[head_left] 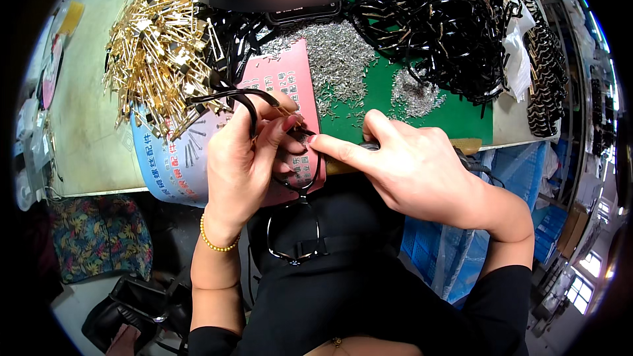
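Note:
My left hand [244, 158] is closed on a black eyeglass frame [302, 192], whose rims hang down in front of my dark top. One of its black temples [234, 94] sticks out to the left above my fingers. With its index finger stretched out, my right hand [422, 171] touches the frame near the hinge, beside the left fingertips. The other right fingers curl around a dark handheld tool [372, 146]; most of it is hidden by the hand, and its kind cannot be made out. Any screw at the hinge is too small to see.
Gold-coloured metal temple cores [161, 53] pile up on the left. Small silver screws [336, 59] lie across the green mat [369, 109] and pink sheet [260, 69]. Black eyeglass frames [428, 20] are heaped at the back right. A blue plastic-covered stack [428, 257] stands below the table edge.

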`<act>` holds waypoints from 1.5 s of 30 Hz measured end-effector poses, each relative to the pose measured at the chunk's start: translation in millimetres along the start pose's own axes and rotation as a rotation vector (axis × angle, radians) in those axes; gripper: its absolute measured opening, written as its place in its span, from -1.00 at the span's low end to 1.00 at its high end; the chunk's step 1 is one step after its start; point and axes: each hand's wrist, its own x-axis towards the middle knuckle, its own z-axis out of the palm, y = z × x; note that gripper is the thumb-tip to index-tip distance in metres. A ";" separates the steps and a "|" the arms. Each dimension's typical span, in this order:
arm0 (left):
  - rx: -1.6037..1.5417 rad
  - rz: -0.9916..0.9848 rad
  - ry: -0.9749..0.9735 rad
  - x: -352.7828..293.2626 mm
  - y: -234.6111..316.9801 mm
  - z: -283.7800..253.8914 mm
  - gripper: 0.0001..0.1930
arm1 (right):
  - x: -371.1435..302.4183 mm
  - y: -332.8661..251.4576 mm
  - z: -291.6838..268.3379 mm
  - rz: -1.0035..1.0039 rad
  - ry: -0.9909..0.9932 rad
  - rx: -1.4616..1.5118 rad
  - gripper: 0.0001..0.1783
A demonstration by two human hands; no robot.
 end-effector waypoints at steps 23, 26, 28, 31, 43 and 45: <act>0.218 0.033 -0.002 2.4 -0.9 0.7 -0.94 | 10.2 -6.2 23.1 0.024 0.212 -0.184 -0.29; 0.197 0.065 0.004 3.4 2.3 1.6 -0.95 | 8.8 -14.5 25.3 0.067 0.231 -0.253 -0.24; 0.173 0.059 0.008 3.2 0.3 1.9 -0.94 | 8.0 -18.4 28.9 0.094 0.243 -0.294 -0.24; 0.145 0.081 0.025 3.3 -2.7 2.7 -0.94 | 8.6 -20.9 31.6 0.115 0.253 -0.327 -0.24; 0.184 0.072 0.044 5.3 -1.1 4.4 -0.79 | 26.2 6.2 24.5 -0.125 0.364 -0.489 -0.51; 0.204 0.080 0.038 5.4 -0.9 3.8 -0.83 | 26.2 3.8 24.1 -0.107 0.322 -0.460 -0.50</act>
